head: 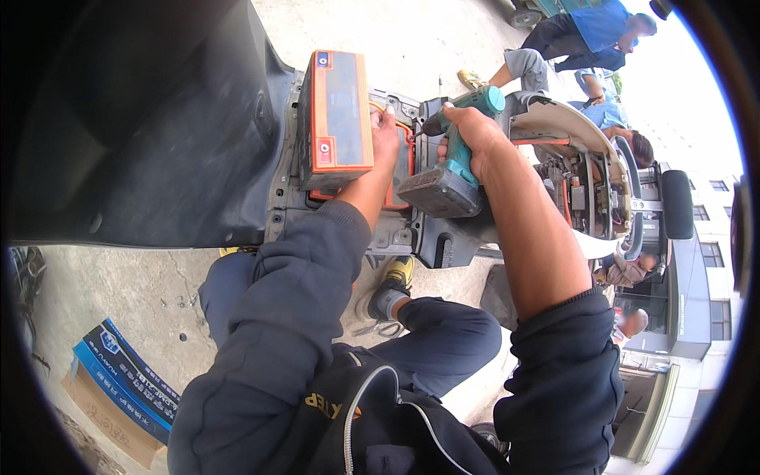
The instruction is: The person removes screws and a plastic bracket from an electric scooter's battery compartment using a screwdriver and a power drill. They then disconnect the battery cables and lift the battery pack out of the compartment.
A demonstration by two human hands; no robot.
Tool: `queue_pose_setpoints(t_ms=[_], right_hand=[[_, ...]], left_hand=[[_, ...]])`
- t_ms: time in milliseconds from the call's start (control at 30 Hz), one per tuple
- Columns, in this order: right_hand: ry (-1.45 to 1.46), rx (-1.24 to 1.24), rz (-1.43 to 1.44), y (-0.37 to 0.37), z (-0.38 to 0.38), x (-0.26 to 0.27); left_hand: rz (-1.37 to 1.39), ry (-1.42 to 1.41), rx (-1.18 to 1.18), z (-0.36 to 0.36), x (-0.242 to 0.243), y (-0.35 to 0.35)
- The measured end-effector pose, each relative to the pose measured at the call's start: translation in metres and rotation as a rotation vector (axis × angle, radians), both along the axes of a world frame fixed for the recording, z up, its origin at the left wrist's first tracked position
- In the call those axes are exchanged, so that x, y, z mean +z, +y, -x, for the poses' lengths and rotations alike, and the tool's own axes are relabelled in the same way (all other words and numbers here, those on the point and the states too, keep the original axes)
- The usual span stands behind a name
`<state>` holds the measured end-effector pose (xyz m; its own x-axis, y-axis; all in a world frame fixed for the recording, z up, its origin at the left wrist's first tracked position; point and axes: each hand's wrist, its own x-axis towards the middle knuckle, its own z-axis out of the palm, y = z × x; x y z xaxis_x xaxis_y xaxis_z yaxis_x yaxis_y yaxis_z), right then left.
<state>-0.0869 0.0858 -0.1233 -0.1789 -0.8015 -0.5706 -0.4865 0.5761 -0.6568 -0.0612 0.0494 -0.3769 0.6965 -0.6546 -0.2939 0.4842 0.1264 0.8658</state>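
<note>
My right hand (475, 133) grips a teal cordless drill driver (460, 148), its bit pointing left at a terminal on an orange-edged battery (402, 172) low in the scooter's floor bay; exact contact cannot be told. My left hand (387, 135) reaches in beside that terminal, near an orange cable (404, 126), its fingers partly hidden. Whether it holds the cable cannot be told. Just left of it a grey and orange battery (341, 113) rests over the bay, two terminals showing on its face. The electric scooter's frame (392, 234) lies around the bay.
The scooter's dark seat or body panel (178, 136) fills the upper left. At right are its opened front (585, 184) and handlebar (636, 205). Scissors (386, 328) lie by my foot, a cardboard box (119, 392) at lower left. Several people are beyond the scooter.
</note>
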Motion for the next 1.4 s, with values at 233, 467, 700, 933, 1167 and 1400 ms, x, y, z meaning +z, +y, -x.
queue_pose_setpoints(t_ms=[233,467,700,933,1167,1400], right_hand=[[-0.015,-0.044,0.029,-0.008,-0.002,-0.003],[-0.019,-0.008,0.035,-0.008,0.001,0.002],[0.036,0.024,-0.008,-0.003,-0.002,0.012],[0.0,0.08,-0.028,-0.006,-0.002,0.016],[0.072,0.155,-0.096,-0.004,-0.008,0.026],[0.003,0.114,-0.084,-0.008,-0.005,0.018]], left_hand=[[-0.224,-0.268,-0.007,-0.002,-0.005,-0.002],[0.015,-0.323,0.009,-0.006,0.018,0.026],[-0.124,-0.539,-0.178,-0.002,0.038,0.07],[-0.19,-0.768,-0.405,0.007,0.035,0.114],[-0.099,-0.841,-0.421,0.014,0.042,0.121],[-0.082,-0.855,-0.577,0.008,0.049,0.124]])
